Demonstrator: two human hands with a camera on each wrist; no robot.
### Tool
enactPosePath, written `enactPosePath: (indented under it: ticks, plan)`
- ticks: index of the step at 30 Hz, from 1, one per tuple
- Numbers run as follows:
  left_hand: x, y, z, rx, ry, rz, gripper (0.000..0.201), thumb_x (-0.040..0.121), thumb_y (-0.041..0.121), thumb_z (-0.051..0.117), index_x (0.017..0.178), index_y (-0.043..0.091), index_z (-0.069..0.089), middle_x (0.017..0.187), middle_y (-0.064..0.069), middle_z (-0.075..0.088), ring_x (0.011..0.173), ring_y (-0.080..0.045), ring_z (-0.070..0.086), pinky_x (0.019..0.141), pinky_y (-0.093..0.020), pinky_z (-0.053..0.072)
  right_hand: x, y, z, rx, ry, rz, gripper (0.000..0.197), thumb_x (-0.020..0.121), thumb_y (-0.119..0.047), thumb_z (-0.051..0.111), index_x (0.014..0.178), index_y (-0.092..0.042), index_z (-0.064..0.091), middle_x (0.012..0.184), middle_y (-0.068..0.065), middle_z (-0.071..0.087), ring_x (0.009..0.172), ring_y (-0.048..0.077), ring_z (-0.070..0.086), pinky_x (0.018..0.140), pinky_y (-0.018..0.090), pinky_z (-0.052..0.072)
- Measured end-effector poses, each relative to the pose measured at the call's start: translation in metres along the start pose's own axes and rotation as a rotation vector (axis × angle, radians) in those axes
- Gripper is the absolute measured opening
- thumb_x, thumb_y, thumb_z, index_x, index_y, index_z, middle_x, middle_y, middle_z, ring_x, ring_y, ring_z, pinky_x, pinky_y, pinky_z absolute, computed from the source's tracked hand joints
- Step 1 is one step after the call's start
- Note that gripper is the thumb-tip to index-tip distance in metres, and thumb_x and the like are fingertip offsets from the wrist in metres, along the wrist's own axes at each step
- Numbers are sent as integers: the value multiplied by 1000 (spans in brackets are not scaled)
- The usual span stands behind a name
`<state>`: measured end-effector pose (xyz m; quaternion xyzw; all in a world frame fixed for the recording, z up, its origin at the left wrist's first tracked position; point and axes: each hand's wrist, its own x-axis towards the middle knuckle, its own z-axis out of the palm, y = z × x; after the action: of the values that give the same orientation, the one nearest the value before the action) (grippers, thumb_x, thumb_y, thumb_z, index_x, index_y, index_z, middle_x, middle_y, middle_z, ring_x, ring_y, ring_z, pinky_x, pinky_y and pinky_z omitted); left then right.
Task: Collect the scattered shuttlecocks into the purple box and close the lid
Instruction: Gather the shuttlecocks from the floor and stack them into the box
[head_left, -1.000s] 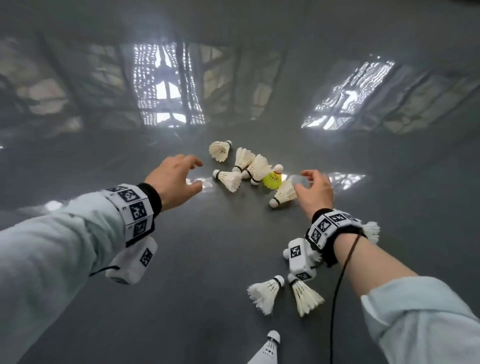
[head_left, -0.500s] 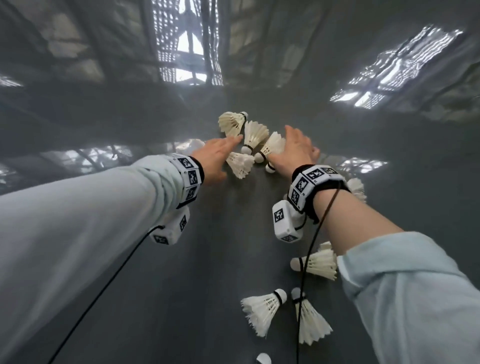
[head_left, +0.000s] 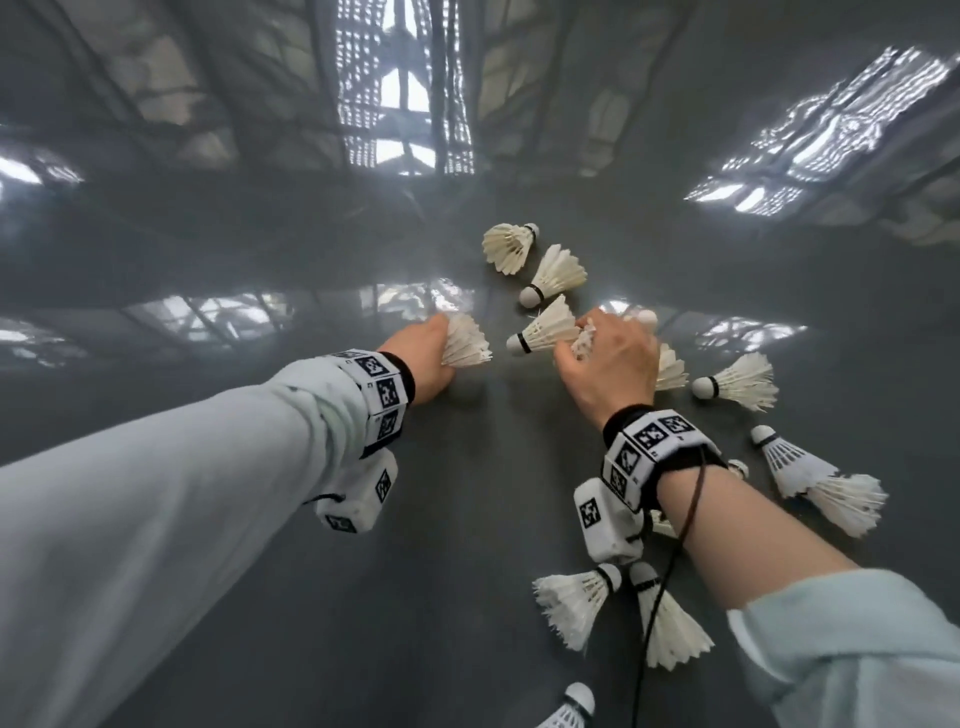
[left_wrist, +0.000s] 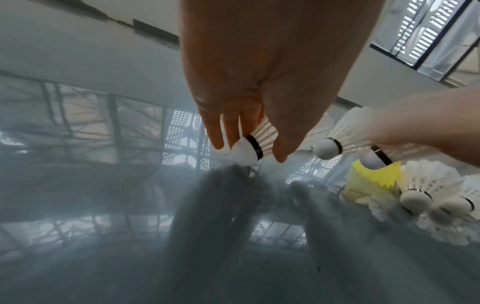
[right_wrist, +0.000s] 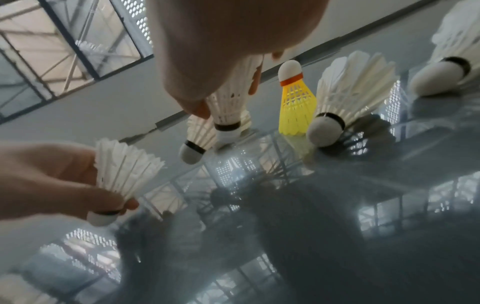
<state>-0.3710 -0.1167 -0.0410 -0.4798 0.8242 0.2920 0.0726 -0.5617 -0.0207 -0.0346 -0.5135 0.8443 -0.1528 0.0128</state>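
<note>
Shuttlecocks (head_left: 550, 332) lie scattered on the glossy grey surface (head_left: 441, 597), most near its middle. I am at the gathering step: my left hand (head_left: 421, 358) pinches one white shuttlecock (head_left: 466, 343) by its cork, my right hand (head_left: 608, 364) curls round another (right_wrist: 231, 96) beside the yellow one (right_wrist: 296, 102). Next, carry both to the purple box, which no view shows, so I cannot tell its contents.

Floor (head_left: 415, 597) was glossy grey, mirroring bright windows. A pale wall (right_wrist: 109, 98) stood behind. Perforated window panels (left_wrist: 426, 26) admitted daylight.
</note>
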Motion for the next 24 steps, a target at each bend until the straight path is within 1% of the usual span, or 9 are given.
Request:
enactPosePath:
  ticks: [2,3,6,8,11,14,17,21,24]
  plan:
    - [-13,-9,-6,-39,15,-19,38,88,16,57,119,3,41,114,-20,58,105,-36,56,74,-29,35,-10,-11,-4,183,-25,46,21,81,-34,60,94,-17,61,94,5,64,91,27,57,79,35,42]
    - [-23,-14,-9,-50,22,-15,35,87,17,58,116,4,42,113,-20,58,105,-36,56,73,-28,35,-17,-21,-7,230,-33,57,21,81,-34,62,96,-19,61,95,5,64,90,27,59,77,34,44]
    - [-45,-22,-15,-72,41,12,27,87,18,61,103,11,40,104,-15,59,99,-33,58,70,-27,35,-29,-48,-17,315,-56,56,24,79,-33,66,99,-19,64,99,5,67,91,26,61,77,33,46]
    - [-58,-23,-18,-97,53,35,28,87,17,62,107,10,43,101,-12,59,97,-31,58,70,-27,35,-35,-66,-22,371,-94,23,23,78,-32,68,97,-20,64,97,5,68,90,25,61,79,32,47]
    - [-74,-29,-21,-145,89,85,31,85,15,62,111,8,49,105,-13,64,98,-31,60,72,-27,39,-45,-88,-27,375,-161,-70,17,77,-31,67,90,-20,63,92,2,68,88,24,62,77,35,49]
    - [-90,-41,-26,-165,131,101,31,83,17,64,111,9,52,104,-12,65,97,-30,60,75,-27,41,-54,-103,-29,414,-185,-74,17,74,-31,68,87,-22,64,92,1,70,86,23,63,79,36,50]
    - [-106,-56,-34,-157,141,112,32,83,21,65,110,10,52,100,-11,65,93,-30,61,76,-30,46,-63,-115,-35,455,-219,-95,14,69,-34,65,78,-23,63,80,-2,69,78,21,62,75,38,51]
    - [-125,-69,-45,-154,98,152,43,84,28,65,121,14,47,104,-9,64,95,-28,60,74,-28,43,-73,-137,-52,447,-333,-217,6,72,-25,67,77,-21,66,71,-3,68,71,18,62,71,37,52]
    - [-134,-72,-55,-151,88,230,58,84,35,67,134,22,40,111,-5,64,100,-24,60,80,-28,44,-75,-147,-63,437,-426,-277,8,67,-25,64,72,-18,64,66,-2,66,67,19,60,68,40,52]
